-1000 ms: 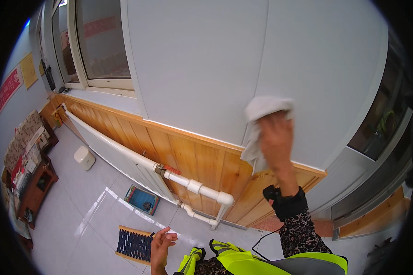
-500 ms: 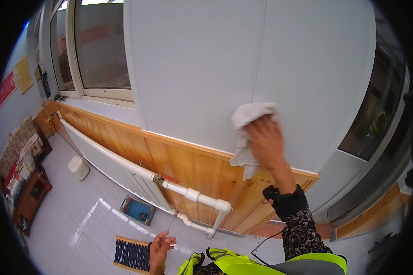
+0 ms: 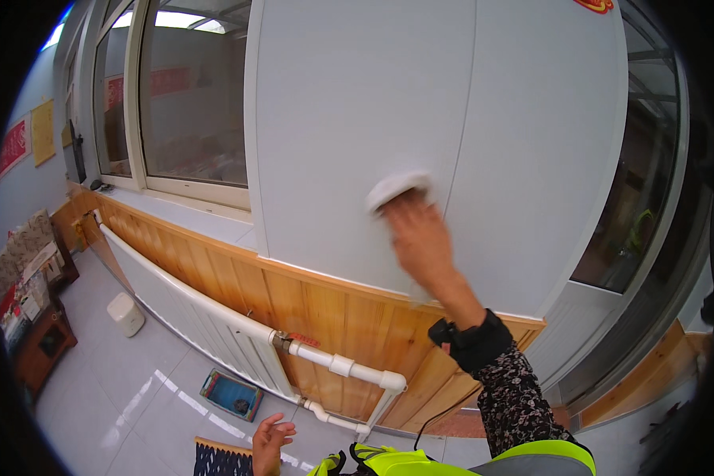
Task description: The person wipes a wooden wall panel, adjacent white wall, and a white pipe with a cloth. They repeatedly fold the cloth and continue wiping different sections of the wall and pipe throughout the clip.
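My right hand (image 3: 422,238) presses a white cloth (image 3: 398,187) flat against the pale wall panel (image 3: 357,103), just left of its vertical seam. The fingers lie over the cloth and are blurred by motion; much of the cloth is hidden behind the hand. A dark band circles the wrist, below it a dark patterned sleeve. Low in view, my left hand (image 3: 270,438) hangs away from the wall with its fingers loosely curled and apart, nothing in them.
Wood panelling (image 3: 333,305) runs below the wall, with a white radiator (image 3: 206,329) and white pipes (image 3: 341,365) before it. On the tiled floor are a blue tray (image 3: 232,394), a slatted stool (image 3: 222,458) and a white bin (image 3: 125,315). A window (image 3: 194,103) is at left, a glazed door (image 3: 635,206) at right.
My right hand has slid left and slightly upward across the panel with the cloth. The view has shifted, and my left hand appears slightly lower.
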